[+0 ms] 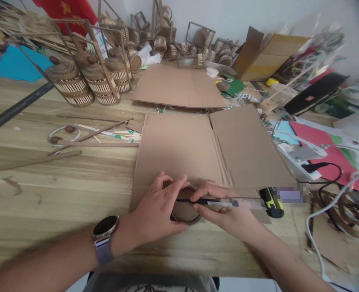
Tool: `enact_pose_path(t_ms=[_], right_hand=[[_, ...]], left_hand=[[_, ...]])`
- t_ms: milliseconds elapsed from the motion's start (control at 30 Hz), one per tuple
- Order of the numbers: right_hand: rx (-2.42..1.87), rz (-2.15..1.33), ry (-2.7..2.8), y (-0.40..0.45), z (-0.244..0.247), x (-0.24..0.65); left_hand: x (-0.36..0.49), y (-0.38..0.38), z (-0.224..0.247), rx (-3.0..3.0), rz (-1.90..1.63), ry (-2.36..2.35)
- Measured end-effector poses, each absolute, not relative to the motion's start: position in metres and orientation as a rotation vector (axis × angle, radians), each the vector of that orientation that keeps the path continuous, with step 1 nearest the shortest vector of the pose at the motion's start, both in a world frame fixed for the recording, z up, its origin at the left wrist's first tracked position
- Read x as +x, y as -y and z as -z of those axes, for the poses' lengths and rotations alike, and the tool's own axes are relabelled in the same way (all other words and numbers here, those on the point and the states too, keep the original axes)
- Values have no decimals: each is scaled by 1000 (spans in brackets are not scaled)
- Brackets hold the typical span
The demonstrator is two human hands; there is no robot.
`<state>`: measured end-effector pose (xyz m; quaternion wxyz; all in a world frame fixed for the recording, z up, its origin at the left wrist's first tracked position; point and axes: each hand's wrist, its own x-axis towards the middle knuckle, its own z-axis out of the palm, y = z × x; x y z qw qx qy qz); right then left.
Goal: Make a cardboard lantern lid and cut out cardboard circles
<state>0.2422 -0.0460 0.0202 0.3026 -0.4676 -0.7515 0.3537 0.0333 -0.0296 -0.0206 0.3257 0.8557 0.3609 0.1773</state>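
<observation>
A round, dark-rimmed ring [186, 206] lies on the near edge of the unfolded cardboard [179, 150]. My left hand [157, 207] rests against the ring's left side, fingers spread around its rim. In my right hand [219, 205] a black pen [210, 201] is pinched between thumb and fingers, its tip pointing left over the ring. Cardboard shows inside the ring. My right fingers are close to the ring's right rim; whether they touch it is unclear.
Right of my right hand lies a yellow-black cutter [271, 202]. A white cable [313, 227] curves along the right. Wooden strips [97, 144] and a pale hoop [53, 136] lie left. Bamboo lanterns [68, 83], a cardboard sheet [179, 85] and an open box [258, 56] stand or lie behind.
</observation>
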Motion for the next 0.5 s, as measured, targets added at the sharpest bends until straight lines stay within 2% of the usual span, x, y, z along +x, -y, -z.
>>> enact_pose_path(t_ms=[233,500], right_hand=[[-1187,-918,2019,47,-8,241],[-1145,-542,2194,50,-11,243]], left_hand=[[33,30,23,2289,-498,-927],[33,31,22,2275,-478,-953]])
